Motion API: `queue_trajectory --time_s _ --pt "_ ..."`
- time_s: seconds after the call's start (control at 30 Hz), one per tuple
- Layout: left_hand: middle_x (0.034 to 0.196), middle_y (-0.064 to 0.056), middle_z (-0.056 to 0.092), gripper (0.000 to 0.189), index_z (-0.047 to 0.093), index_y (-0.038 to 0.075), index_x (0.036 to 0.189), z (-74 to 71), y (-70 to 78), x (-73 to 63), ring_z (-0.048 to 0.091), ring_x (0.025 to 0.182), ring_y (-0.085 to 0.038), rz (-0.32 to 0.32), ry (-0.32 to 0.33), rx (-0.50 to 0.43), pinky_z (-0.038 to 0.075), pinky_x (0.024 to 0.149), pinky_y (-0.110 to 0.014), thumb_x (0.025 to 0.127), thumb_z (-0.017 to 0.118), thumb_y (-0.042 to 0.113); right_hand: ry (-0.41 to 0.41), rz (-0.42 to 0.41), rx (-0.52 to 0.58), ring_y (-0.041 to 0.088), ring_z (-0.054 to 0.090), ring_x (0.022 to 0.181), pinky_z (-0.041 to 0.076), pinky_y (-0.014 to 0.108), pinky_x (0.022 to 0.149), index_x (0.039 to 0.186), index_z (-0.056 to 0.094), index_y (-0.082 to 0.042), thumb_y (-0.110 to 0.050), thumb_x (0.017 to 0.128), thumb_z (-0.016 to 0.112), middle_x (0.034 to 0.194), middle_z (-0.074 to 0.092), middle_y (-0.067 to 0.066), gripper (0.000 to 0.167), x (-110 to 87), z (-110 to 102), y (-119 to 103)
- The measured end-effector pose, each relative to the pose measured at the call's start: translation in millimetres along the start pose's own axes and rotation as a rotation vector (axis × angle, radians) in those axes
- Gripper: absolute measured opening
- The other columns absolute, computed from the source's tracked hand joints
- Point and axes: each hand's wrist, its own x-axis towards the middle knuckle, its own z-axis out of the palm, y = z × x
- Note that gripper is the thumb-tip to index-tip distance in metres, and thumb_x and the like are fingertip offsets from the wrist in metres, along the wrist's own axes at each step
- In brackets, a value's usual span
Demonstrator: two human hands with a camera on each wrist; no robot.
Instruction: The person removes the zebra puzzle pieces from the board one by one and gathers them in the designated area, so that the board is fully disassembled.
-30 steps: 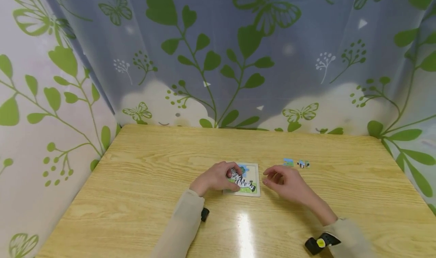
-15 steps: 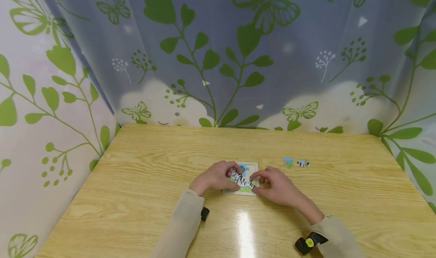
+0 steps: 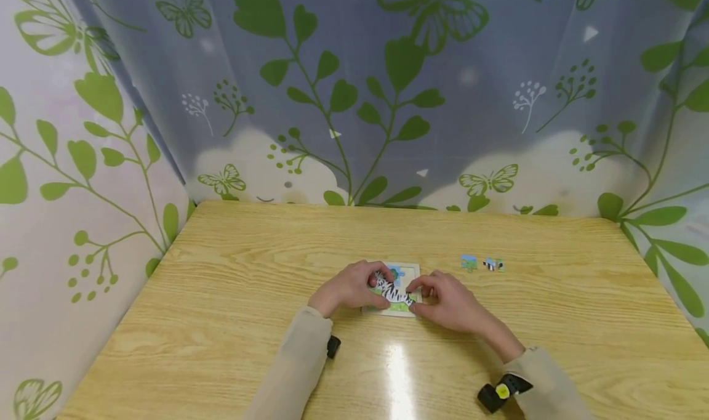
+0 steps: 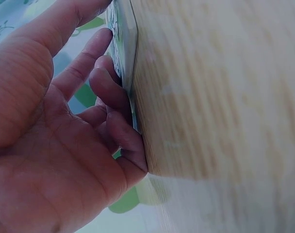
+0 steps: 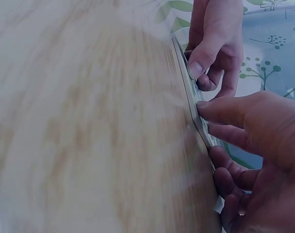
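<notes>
A small zebra jigsaw puzzle in a pale square frame (image 3: 414, 267) lies on the table. Zebra pieces (image 3: 394, 294) and a blue and green piece (image 3: 399, 274) sit in it, beside a bare patch at upper right. My left hand (image 3: 351, 287) holds the frame's left side, thumb low on the picture and index finger above. With thumb and index finger, my right hand (image 3: 451, 303) pinches the puzzle piece at the zebra's rear. In the right wrist view, the right hand's other fingers curl beside the frame edge (image 5: 189, 92).
Two loose puzzle pieces, one blue and green (image 3: 468, 263) and one with black and white parts (image 3: 493, 265), lie right of the frame. A patterned curtain (image 3: 354, 87) rises behind the wood-grain table (image 3: 249, 247). Each wrist wears a black device (image 3: 490, 398).
My right hand has moved left from beside the frame onto the zebra's rear piece, then stayed there. The left hand has kept its place on the frame.
</notes>
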Motion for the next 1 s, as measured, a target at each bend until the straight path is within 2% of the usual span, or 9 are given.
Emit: queue_trajectory --time_s 0.37,1.0 --pt "0.091 -0.002 0.049 0.036 0.067 0.021 0.115 -1.8 0.8 0.9 0.043 0.084 -0.017 -0.017 0.000 0.003 0.035 0.073 -0.032 0.085 0.085 0.023 -0.002 0.007 0.060 0.013 0.046 0.080 0.037 0.027 0.072 0.105 0.071 -0.010 -0.016 0.087 0.079 0.085 0.057 0.001 0.020 3.1 0.2 -3.7" --pt "0.090 -0.002 0.049 0.036 0.067 0.021 0.115 -1.3 2.5 1.1 0.043 0.082 -0.017 -0.039 0.002 -0.019 0.035 0.071 -0.032 0.084 0.085 0.020 -0.023 0.073 0.103 0.015 0.049 0.079 0.039 0.026 0.071 0.106 0.068 -0.009 -0.013 0.088 0.078 0.088 0.057 0.002 0.021 2.7 1.9 -5.9"
